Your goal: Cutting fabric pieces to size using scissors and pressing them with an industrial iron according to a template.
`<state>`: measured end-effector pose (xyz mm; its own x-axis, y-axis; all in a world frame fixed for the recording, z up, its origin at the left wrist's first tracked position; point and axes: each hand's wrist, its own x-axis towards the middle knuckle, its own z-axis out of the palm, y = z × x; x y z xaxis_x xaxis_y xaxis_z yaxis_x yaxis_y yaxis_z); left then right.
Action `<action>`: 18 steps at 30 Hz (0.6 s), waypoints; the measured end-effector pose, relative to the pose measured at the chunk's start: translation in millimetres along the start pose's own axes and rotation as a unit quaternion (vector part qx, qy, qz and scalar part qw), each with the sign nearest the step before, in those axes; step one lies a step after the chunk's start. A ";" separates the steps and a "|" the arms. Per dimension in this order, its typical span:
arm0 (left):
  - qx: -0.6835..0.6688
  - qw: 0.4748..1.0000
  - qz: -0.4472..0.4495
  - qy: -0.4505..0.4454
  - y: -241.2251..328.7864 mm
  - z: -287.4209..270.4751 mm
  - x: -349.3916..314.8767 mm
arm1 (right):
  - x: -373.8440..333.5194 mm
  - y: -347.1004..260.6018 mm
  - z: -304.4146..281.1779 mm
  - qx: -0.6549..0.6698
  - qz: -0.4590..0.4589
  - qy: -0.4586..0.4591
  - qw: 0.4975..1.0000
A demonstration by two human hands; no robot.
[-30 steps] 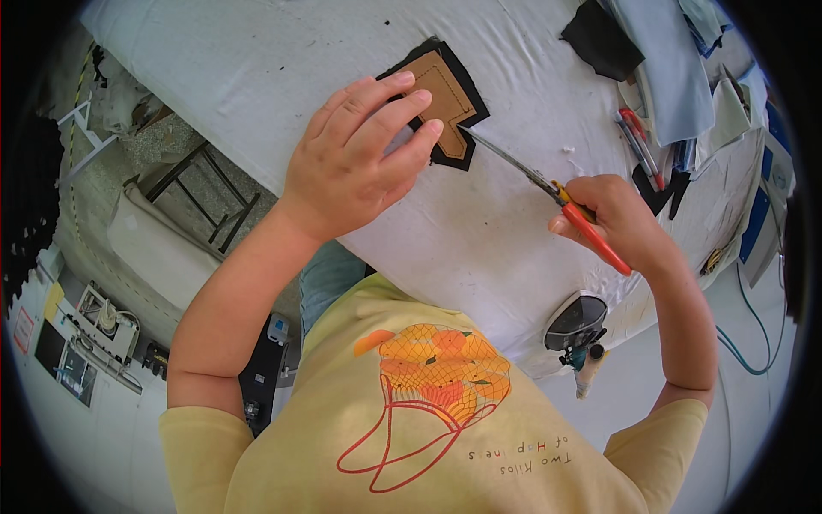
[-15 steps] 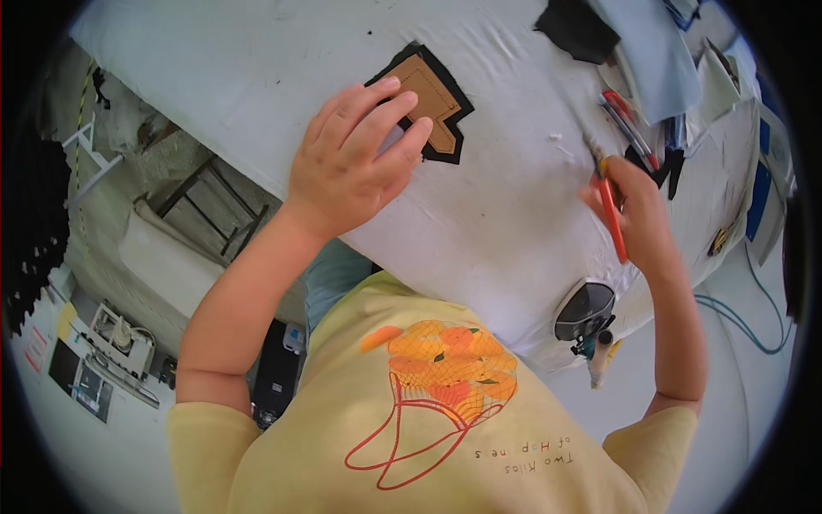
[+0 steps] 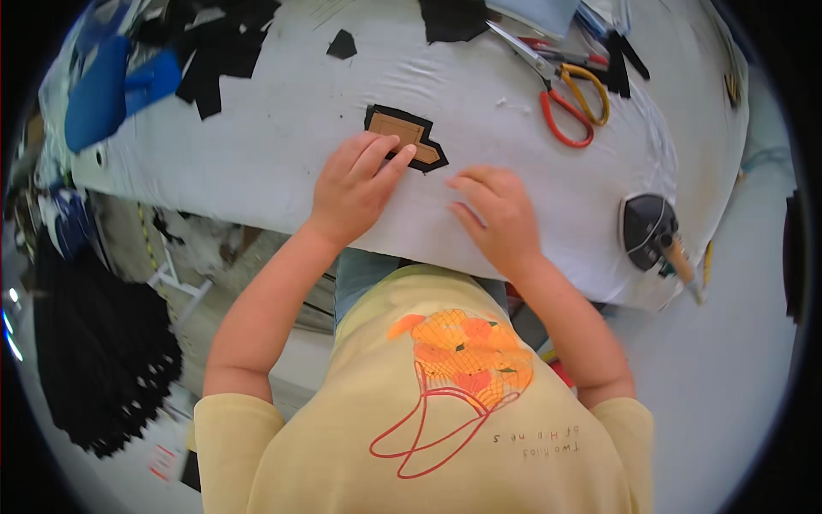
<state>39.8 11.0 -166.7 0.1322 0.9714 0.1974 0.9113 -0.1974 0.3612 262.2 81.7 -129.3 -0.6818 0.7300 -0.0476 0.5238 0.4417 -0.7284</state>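
A brown, notched template point(image 3: 401, 128) with a dashed line along its edge lies on a slightly larger piece of black fabric point(image 3: 402, 115). The fingers of my left hand point(image 3: 353, 182) rest outstretched on the template's near side, covering part of it. Just right of the fabric, my right hand point(image 3: 503, 210) hovers near the white-covered table point(image 3: 300, 154). Its thumb stands apart from the bent fingers, and nothing shows between them. Scissors point(image 3: 552, 74) with one red and one orange handle lie at the far right, blades slightly parted.
Toward the right edge stands a dark iron point(image 3: 644, 224) with a wooden handle. Black fabric scraps point(image 3: 224, 64) and a blue object point(image 3: 98, 98) occupy the far left. A small black scrap point(image 3: 342, 44) and a larger black piece point(image 3: 454, 19) lie beyond the template.
My right hand has put down the scissors and come left beside the fabric. My left hand remains on the template. The view has shifted, and the template and fabric now sit turned differently.
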 end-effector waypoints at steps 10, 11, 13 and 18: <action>-0.181 0.966 0.124 -0.139 -54.0 -11.7 39.8 | 17.9 -7.6 77.5 -0.139 -0.024 0.217 0.966; -0.182 0.963 0.134 -0.144 -54.5 -11.4 39.7 | 19.7 -6.8 80.7 -0.141 -0.015 0.225 0.964; -0.190 0.966 0.128 -0.121 -54.1 -9.9 37.1 | 22.9 -5.0 85.9 -0.158 -0.050 0.252 0.953; -0.192 0.973 0.116 -0.058 -51.5 2.3 36.7 | 28.7 -7.7 88.3 -0.093 0.013 0.296 0.951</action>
<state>-1.4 57.1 -180.1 0.3800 0.8989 0.2180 0.6419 -0.4259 0.6376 193.5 53.2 -185.4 -0.2889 0.8835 0.3686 0.6553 0.4632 -0.5967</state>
